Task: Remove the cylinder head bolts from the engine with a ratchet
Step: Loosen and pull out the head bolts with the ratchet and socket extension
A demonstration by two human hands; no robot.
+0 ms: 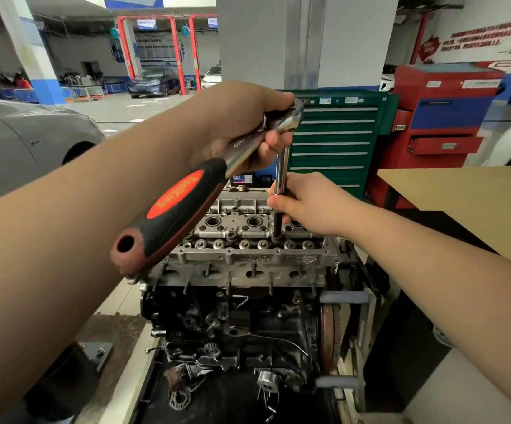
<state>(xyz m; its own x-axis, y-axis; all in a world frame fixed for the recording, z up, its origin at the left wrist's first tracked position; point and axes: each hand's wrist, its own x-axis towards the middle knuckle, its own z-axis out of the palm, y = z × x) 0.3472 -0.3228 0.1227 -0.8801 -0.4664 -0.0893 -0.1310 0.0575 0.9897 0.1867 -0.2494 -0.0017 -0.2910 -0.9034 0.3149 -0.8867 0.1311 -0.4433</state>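
Setting: car repair workshop. Evidence: bare engine [242, 289] on a stand, green drawer tool cabinet [333, 142] beside a red tool cabinet [444, 123], red vehicle lift posts [176, 53] in a far bay, parked cars [153, 82] on concrete floor.

green tool chest [333, 139], red cabinet [444, 117], parked cars [153, 82]

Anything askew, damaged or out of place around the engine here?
Two things: a loose chain lies in a heap at the foot of the engine, and a drawer of the red tool cabinet stands partly open. No damage shows.
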